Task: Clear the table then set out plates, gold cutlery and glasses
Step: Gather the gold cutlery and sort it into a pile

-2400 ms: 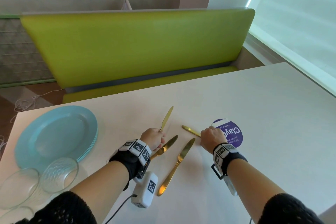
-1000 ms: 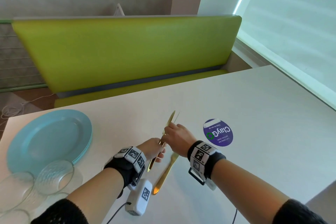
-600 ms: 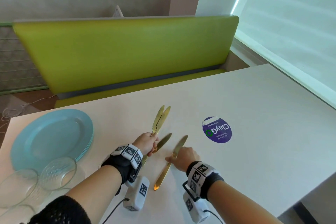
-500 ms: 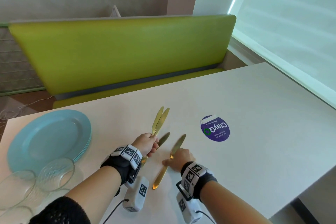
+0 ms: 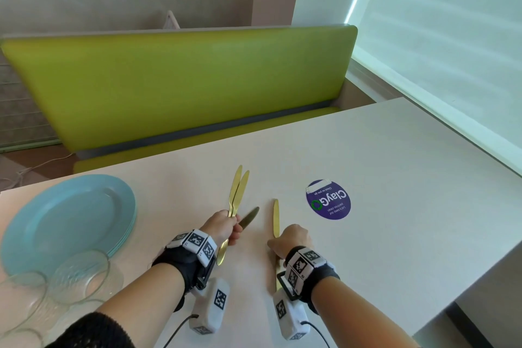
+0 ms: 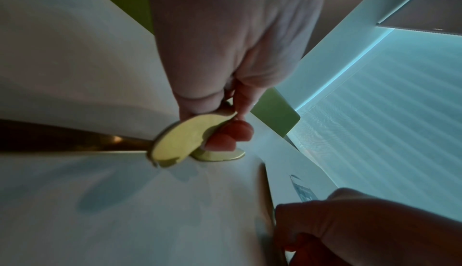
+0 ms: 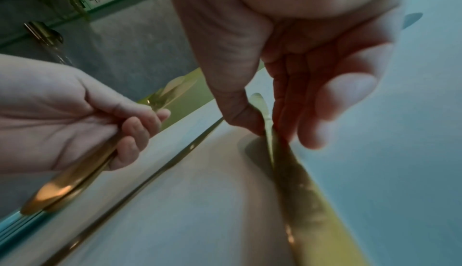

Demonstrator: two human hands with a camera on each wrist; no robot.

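Right hand (image 5: 292,240) turned gold knife (image 5: 276,217) straight.

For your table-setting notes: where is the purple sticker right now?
In the head view, the purple sticker lies flat on the white table, just beyond the right hand.
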